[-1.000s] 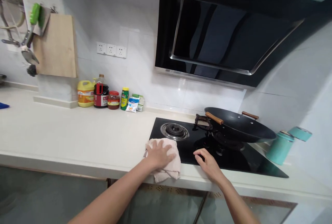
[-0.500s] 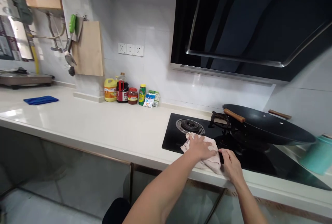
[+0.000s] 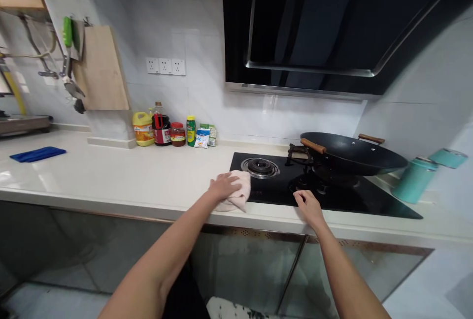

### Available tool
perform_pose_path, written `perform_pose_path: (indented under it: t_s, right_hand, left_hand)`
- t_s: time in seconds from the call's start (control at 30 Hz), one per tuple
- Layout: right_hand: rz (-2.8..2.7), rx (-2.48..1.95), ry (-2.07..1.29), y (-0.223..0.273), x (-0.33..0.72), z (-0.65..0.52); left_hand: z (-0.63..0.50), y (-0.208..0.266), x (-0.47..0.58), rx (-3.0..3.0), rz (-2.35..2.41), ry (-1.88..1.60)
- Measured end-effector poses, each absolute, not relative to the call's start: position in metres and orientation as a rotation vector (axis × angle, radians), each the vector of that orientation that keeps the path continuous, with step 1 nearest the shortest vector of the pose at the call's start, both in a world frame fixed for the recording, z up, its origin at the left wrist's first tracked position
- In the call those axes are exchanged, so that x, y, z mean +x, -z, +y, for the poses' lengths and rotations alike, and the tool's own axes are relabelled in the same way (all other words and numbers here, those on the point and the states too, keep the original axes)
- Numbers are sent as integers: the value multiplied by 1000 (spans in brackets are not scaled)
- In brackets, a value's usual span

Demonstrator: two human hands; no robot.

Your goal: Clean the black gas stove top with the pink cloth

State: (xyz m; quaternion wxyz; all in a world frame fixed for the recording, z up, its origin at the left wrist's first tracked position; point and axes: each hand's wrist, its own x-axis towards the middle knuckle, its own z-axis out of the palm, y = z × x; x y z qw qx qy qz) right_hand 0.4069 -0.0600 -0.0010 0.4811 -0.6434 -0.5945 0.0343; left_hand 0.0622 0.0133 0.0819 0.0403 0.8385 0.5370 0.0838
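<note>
A pale pink cloth [image 3: 241, 187] lies bunched at the left front corner of the black glass gas stove [image 3: 273, 196], partly on the white counter. My left hand [image 3: 223, 186] presses down on this cloth and holds it, fingers spread over its top. Over the front edge of the stove is my right hand [image 3: 309, 206], its fingers curled in and thumb near the index finger. Nothing shows in it, and it is apart from the cloth. Behind the left hand is a bare burner [image 3: 260, 166]. A black wok [image 3: 354, 154] with wooden handles rests on the other burner.
A teal canister [image 3: 416, 181] with its lid tipped open stands right of the stove. Several condiment containers, among them a yellow jug [image 3: 143, 129], line the wall. A folded blue cloth [image 3: 38, 154] lies far left. The black range hood [image 3: 303, 28] overhangs the stove.
My left hand has slid the pink cloth leftward from the stove's front edge to its left corner. My right hand has come away from the cloth and curled up. The view has shifted right.
</note>
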Motion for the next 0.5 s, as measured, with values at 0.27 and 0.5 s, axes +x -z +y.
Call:
perform_pose_path:
  t_s: [0.27,0.5]
  right_hand:
    - [-1480,-1574,-42,2,405,-60]
    - [-1489,-1606,-33,2,401,-59]
  left_hand:
    - [-2,-87,-73,2394,2107,-292]
    - [-36,-72,-95,2568,2141,-380]
